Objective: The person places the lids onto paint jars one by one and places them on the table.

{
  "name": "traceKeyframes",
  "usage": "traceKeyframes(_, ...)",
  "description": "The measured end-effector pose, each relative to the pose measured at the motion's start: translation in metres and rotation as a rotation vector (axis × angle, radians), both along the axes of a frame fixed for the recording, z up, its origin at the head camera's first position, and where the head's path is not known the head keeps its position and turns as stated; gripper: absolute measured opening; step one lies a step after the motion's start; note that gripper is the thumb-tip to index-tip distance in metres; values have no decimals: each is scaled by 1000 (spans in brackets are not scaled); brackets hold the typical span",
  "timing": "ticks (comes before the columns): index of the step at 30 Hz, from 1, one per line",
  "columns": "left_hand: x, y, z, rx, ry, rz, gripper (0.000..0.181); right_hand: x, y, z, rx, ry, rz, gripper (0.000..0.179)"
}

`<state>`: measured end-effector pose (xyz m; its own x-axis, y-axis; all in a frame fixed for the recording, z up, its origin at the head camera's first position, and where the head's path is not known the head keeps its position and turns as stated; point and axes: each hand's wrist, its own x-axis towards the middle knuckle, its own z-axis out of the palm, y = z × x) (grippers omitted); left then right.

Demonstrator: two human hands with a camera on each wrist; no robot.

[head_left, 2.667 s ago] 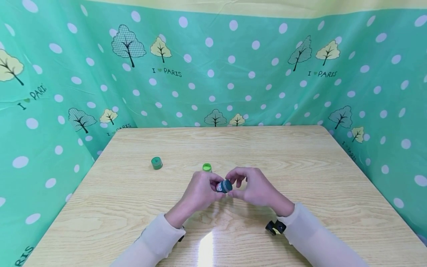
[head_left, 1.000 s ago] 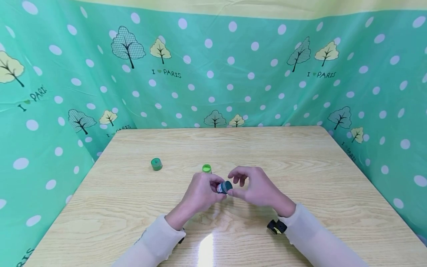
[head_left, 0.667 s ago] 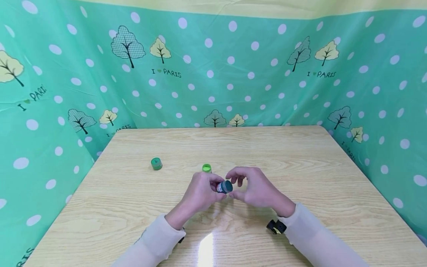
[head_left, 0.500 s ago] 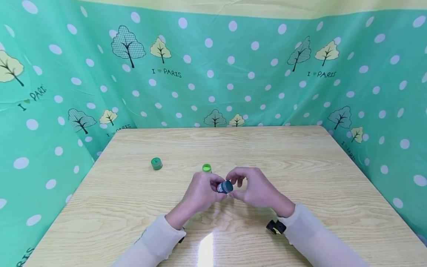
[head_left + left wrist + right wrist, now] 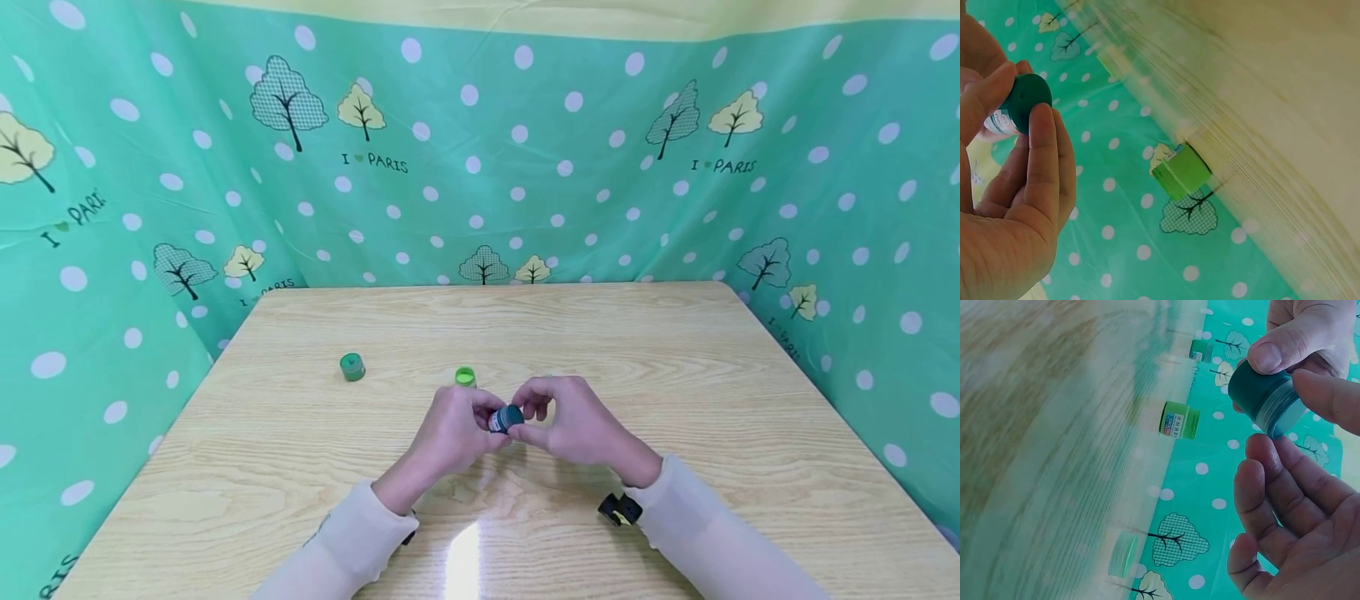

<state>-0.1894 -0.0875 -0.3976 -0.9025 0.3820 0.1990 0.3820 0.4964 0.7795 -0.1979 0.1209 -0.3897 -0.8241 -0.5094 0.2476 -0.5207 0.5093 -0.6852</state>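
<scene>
My left hand [image 5: 450, 425] holds a small dark green paint jar [image 5: 504, 419] over the middle of the table, lying tilted with its ribbed translucent end towards my right hand [image 5: 573, 421]. Thumb and fingertip of the right hand pinch that end. In the left wrist view the jar's dark green base [image 5: 1035, 94] faces the left fingers, a white label behind it. The right wrist view shows the jar [image 5: 1257, 394] between both hands, the right hand's other fingers spread below. Just beyond the left hand stands a light green paint jar [image 5: 465, 377], partly hidden by it in the head view.
A green paint jar [image 5: 352, 367] stands further left on the wooden table [image 5: 675, 350]. A pale green translucent lid [image 5: 1124, 555] lies on the table, nearly hidden behind the right hand in the head view. A polka-dot cloth [image 5: 525, 150] hangs behind and at both sides.
The right thumb and fingers have come away from the dark green jar's end and now touch it again. The left hand and the other jars have kept their places.
</scene>
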Motion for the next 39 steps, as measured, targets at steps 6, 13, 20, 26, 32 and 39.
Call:
traceKeyframes(6, -1, 0, 0, -4, -16, 6, 19, -1, -1, -2, 13, -16, -35, 18)
traceKeyframes(13, 0, 0, 1, -7, -11, 3, 17, -1, -1, -3, 19, -35, -69, 22)
traceKeyframes(20, 0, 0, 0, 11, -12, -1, 19, 0, -2, -3, 33, -35, -94, 29)
traceKeyframes(26, 0, 0, 0, 11, -22, 2, 20, 0, -1, -4, 52, -41, -109, 32)
traceKeyframes(32, 0, 0, 1, 9, -21, 10, 20, 0, 2, -1, 16, -24, -84, 28)
traceKeyframes(39, 1, -1, 2, 19, -25, 6, 23, -1, 4, 1, -8, 29, -3, 38)
